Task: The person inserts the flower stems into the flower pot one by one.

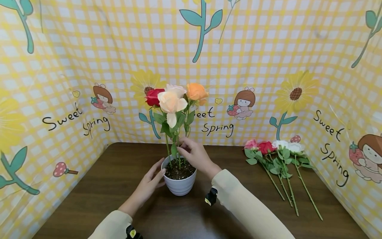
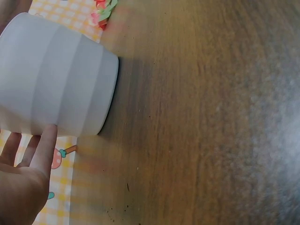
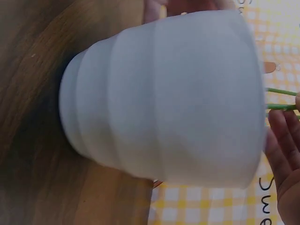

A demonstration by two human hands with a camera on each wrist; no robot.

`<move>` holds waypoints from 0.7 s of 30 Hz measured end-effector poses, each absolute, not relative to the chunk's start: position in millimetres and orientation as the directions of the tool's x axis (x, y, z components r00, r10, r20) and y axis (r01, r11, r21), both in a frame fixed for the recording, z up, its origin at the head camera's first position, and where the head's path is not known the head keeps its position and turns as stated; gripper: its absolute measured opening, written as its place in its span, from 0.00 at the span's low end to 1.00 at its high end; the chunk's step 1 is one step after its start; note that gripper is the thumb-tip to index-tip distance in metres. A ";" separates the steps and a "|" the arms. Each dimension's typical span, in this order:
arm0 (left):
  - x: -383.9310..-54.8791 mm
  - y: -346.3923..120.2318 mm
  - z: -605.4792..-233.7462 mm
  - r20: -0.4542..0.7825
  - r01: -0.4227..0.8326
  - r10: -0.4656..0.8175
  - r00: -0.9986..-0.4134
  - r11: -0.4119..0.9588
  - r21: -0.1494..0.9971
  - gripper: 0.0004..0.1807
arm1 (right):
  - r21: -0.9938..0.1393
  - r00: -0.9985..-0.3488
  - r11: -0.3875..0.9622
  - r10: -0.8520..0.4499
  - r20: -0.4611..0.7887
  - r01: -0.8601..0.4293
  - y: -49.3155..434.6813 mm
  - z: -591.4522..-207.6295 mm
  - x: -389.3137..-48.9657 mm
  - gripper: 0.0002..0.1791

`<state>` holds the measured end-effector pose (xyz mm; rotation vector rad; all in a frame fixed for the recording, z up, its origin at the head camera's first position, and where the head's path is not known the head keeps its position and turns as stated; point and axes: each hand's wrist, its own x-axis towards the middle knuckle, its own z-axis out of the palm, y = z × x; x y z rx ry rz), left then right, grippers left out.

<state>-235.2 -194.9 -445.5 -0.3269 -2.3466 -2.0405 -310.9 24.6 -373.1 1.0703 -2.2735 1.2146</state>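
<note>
A white ribbed flower pot (image 1: 180,186) with dark soil (image 1: 179,171) stands on the table. In it are upright roses: a red one (image 1: 153,97), a peach one (image 1: 171,102), a pale pink one (image 1: 176,89) and an orange one (image 1: 197,91). My left hand (image 1: 150,181) rests against the pot's left side, thumb near the rim; in the left wrist view its extended fingers (image 2: 44,152) touch the wall. Above the soil, my right hand (image 1: 195,154) pinches a green rose stem (image 3: 281,107) between thumb and fingertips. Some fingers are hidden behind the stems.
Several loose roses lie at the right of the brown table (image 1: 113,186): a pink one (image 1: 251,144), a red one (image 1: 265,147) and white ones (image 1: 295,147), stems pointing toward me. Behind and beside the table hangs a yellow checked cloth (image 1: 167,39).
</note>
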 end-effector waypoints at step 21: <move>-234.9 -195.6 -445.4 0.146 0.168 0.158 -0.977 0.137 0.976 0.31 | -0.529 -0.650 0.379 -0.485 0.585 -0.759 22.8 -395.2 -310.7 0.05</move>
